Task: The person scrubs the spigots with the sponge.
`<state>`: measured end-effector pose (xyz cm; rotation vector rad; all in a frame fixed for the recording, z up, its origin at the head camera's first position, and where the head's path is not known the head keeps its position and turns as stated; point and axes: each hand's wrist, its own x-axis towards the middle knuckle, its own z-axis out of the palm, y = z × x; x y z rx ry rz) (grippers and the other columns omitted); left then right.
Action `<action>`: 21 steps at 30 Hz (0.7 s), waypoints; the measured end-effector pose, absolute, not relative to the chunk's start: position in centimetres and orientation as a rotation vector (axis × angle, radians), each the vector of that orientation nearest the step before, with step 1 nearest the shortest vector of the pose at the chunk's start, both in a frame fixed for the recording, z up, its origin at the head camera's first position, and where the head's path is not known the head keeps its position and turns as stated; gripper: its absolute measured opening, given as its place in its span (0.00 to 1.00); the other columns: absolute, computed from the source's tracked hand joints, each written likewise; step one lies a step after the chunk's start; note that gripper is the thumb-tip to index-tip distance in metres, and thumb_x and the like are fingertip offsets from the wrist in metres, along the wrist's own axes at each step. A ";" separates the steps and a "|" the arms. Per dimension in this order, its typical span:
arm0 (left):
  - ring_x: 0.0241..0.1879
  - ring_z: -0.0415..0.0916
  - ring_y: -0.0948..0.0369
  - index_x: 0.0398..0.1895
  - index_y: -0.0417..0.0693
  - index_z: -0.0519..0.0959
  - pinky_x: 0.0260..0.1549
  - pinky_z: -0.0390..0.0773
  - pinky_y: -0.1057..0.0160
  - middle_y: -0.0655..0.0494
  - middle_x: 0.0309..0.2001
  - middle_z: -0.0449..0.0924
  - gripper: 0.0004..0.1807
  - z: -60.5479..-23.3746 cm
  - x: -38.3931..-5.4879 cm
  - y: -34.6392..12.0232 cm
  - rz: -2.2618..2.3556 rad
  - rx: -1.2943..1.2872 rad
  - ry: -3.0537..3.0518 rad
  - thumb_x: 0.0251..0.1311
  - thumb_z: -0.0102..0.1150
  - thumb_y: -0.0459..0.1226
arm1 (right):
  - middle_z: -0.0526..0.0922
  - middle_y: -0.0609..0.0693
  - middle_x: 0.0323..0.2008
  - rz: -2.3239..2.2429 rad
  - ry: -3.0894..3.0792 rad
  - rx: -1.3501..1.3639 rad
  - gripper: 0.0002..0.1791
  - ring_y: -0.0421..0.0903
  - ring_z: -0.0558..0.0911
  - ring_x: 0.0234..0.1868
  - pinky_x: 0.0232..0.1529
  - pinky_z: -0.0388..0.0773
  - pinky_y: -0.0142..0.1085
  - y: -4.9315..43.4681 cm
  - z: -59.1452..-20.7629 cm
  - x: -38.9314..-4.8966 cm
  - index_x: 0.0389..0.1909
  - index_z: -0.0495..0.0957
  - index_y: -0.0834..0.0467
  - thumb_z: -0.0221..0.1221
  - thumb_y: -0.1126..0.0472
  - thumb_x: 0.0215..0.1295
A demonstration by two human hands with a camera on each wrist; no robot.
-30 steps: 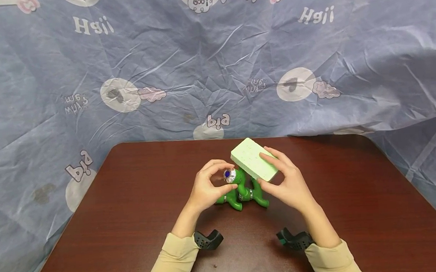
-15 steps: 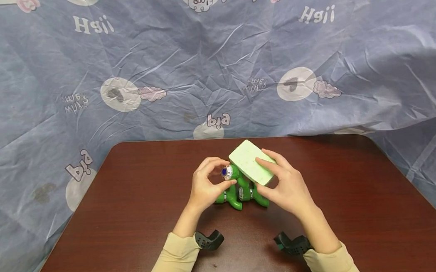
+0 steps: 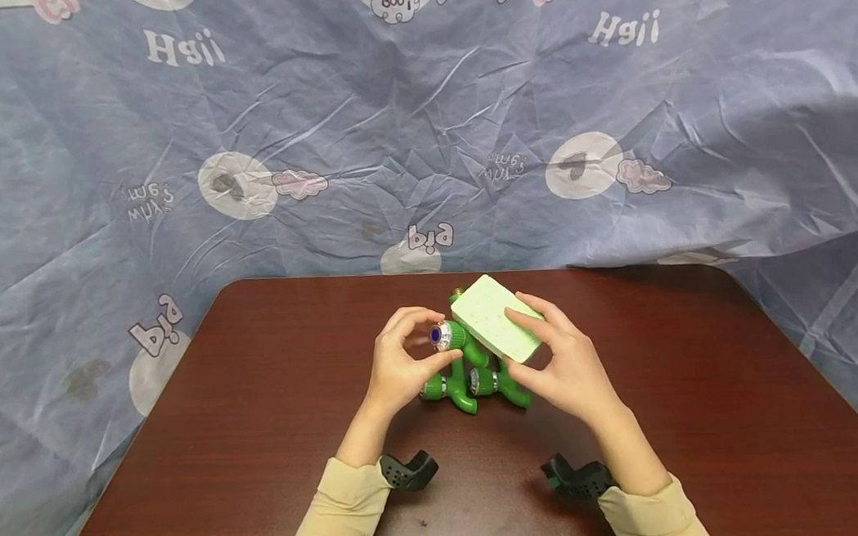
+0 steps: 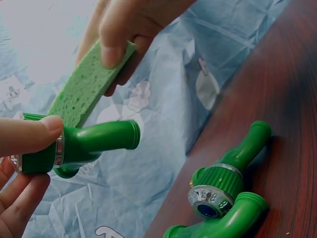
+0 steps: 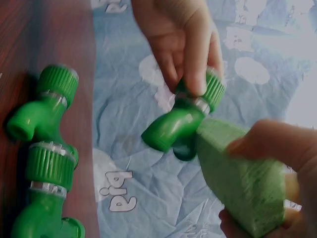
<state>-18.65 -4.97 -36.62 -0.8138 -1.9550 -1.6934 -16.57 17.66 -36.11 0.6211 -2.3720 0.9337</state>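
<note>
My left hand (image 3: 396, 362) pinches the ribbed knob of a green plastic tap (image 3: 471, 349) between thumb and fingers, holding it above the table. A silver cap with a blue centre faces left. My right hand (image 3: 569, 368) grips a pale green sponge (image 3: 494, 317) by its edges. In the right wrist view, a corner of the sponge (image 5: 237, 173) meets the tap's body (image 5: 173, 126) near the spout. Seen from the left wrist, the sponge (image 4: 89, 87) lies behind the held tap (image 4: 99, 141), partly hidden by it.
Two more green taps, one on the left (image 3: 451, 390) and one on the right (image 3: 502, 385), lie side by side on the dark brown table (image 3: 263, 442) below my hands. A wrinkled blue printed cloth (image 3: 362, 141) hangs behind the table.
The held tap has shifted a little left and up with my left hand, uncovering its far threaded end. The sponge has moved slightly left and down, then stayed nearly in place.
</note>
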 end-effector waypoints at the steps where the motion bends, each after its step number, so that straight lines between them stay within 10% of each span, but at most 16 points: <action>1: 0.38 0.77 0.49 0.40 0.30 0.78 0.35 0.81 0.50 0.40 0.40 0.76 0.23 -36.6 -18.6 -5.0 -1.698 -0.804 -1.957 0.35 0.74 0.21 | 0.70 0.51 0.61 0.927 -2.378 0.609 0.32 0.49 0.73 0.57 0.43 0.73 0.42 17.8 -36.1 -16.6 0.55 0.77 0.57 0.69 0.64 0.42; 21: 0.35 0.81 0.49 0.42 0.29 0.79 0.33 0.83 0.54 0.40 0.39 0.81 0.23 -36.8 -18.7 -4.9 -1.764 -0.729 -1.924 0.38 0.73 0.23 | 0.73 0.63 0.56 1.171 -2.354 0.849 0.30 0.50 0.72 0.55 0.48 0.67 0.24 18.8 -32.5 -14.7 0.49 0.77 0.68 0.67 0.80 0.38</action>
